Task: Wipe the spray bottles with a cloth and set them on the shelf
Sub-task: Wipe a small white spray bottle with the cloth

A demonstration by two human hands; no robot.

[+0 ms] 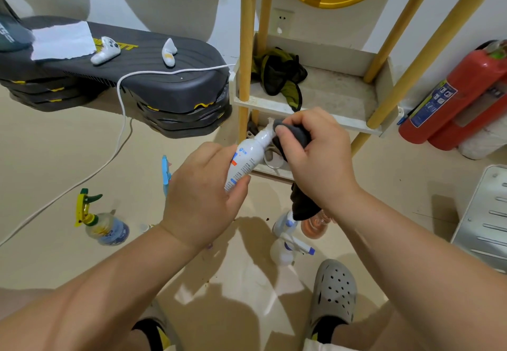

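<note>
Floor bottle, far left: a clear spray bottle (pixel 105 224) with a yellow and green trigger stands on the floor, apparently waiting its turn.
Left hand: the left hand (pixel 204 194) has its fingers closed around the lower body of the white bottle (pixel 248 156), holding it tilted so its neck points toward the cloth.
Right hand: the right hand (pixel 315 153) grips the dark cloth (pixel 295 134), fingers closed and pressing it against the bottle's neck; the loose end hangs below the wrist.
Floor bottles, right: 2 more bottles (pixel 285 246) stand near the right foot.
Shelf: the shelf (pixel 329 95) is just behind the hands and holds only a dark green bag (pixel 279 73), with bare room beside it.
</note>
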